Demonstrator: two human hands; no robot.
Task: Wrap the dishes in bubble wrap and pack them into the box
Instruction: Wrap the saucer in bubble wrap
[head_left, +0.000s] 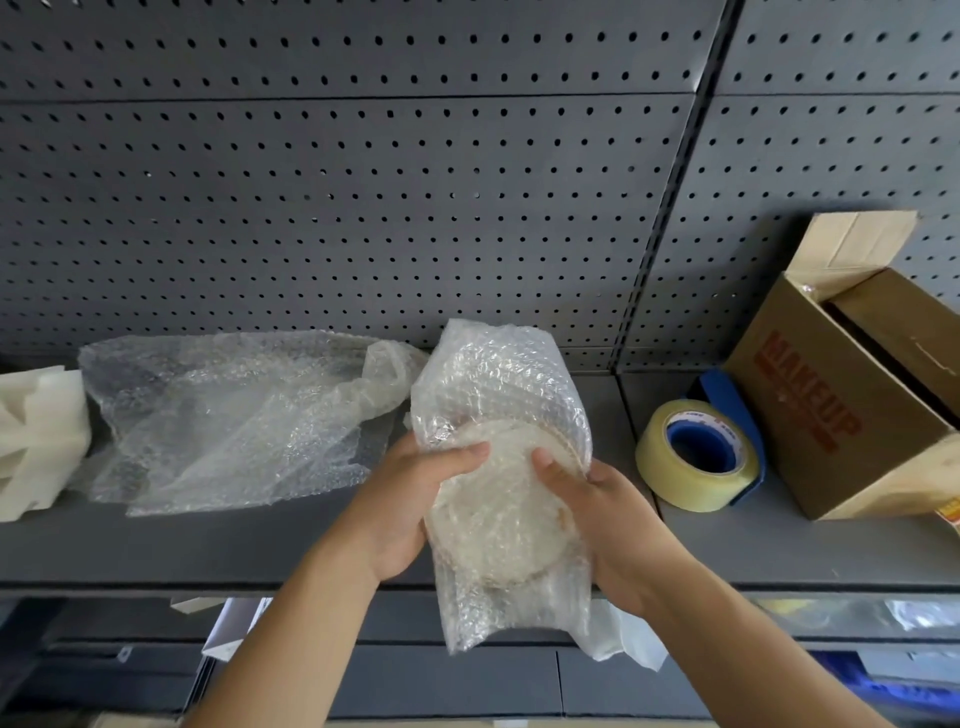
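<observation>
The left hand (410, 499) and the right hand (613, 530) both grip 1 bundle between them: a round pale dish (498, 525) inside a clear bubble wrap sleeve (498, 374). The left hand's thumb lies across the front of the wrap, with its fingers hidden behind. The right hand's thumb presses the front too, and its fingers curl round the bundle's 3 o'clock edge. The bundle is held upright in the air, in front of the near edge of the dark grey metal shelf (260, 545). Empty wrap sticks out past the dish at 12 and 6 o'clock. The layers blur whether a 2nd dish sits behind the 1st.

At 3 o'clock from the hands, a roll of clear packing tape (675, 467) stands on the shelf in a blue tape dispenser (727, 395). Just beyond it, at 2 o'clock, a brown cardboard box (831, 415) with red print stands open, 1 flap raised.

At 10 o'clock, a loose sheet of clear bubble wrap (234, 415) lies crumpled on the shelf. Touching its far side, at 9 o'clock, is a white foam block (36, 436). A grey pegboard wall (363, 182) rises behind everything at 12 o'clock.
</observation>
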